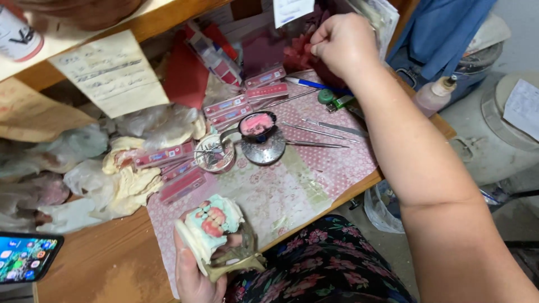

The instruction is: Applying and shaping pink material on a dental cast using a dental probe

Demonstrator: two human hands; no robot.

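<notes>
Cast: dental cast point(212, 224) with pink gums and white teeth sat on a brass-coloured frame, held at the near edge of the tabletop point(101, 264), above the lap.
Left grip: left hand point(193, 269) was closed around the cast's frame from below, fingers wrapped tight.
Right grip: right hand point(343, 42) reached to the far side, fingers pinched shut among red pieces point(296, 56); whether it held one could not be told.
Cloth: pink patterned cloth point(281, 191) covered the middle of the tabletop.
Tools: thin metal tools point(317, 132) lay on the cloth, right of a round metal dish point(264, 148) holding pink wax.
Cards: red tooth cards point(179, 179) lay left of the dish.
Phone: phone point(25, 258) lay lit at the near left.
Bottle: squeeze bottle point(433, 95) stood at the far right edge.
</notes>
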